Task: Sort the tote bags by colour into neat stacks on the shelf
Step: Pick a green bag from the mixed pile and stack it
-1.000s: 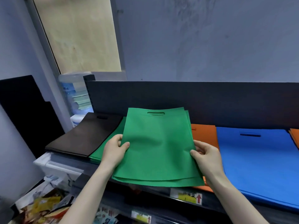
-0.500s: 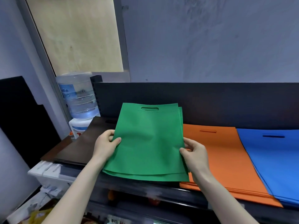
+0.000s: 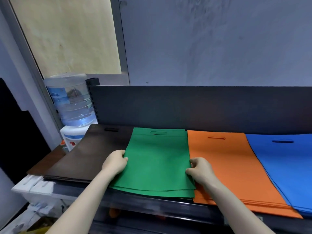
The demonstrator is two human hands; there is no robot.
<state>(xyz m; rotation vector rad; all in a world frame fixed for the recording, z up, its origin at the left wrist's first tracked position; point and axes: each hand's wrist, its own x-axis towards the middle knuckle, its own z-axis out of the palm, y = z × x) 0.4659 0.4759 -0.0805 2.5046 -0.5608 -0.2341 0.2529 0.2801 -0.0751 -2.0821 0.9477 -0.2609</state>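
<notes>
Both hands, left (image 3: 116,162) and right (image 3: 200,171), pinching green tote stack (image 3: 157,162) edges, water bottle (image 3: 72,100) label unreadable

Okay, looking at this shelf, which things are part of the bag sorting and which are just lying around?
Part of the job:
green tote bags, held by left hand and right hand
dark brown stack
orange stack
blue stack
shelf

Just lying about:
water bottle on its dispenser
white bin

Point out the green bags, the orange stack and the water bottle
green bags (image 3: 157,164), head view, middle of top bag.
orange stack (image 3: 224,168), head view, bare top face.
water bottle (image 3: 72,102), head view, clear body.
</notes>
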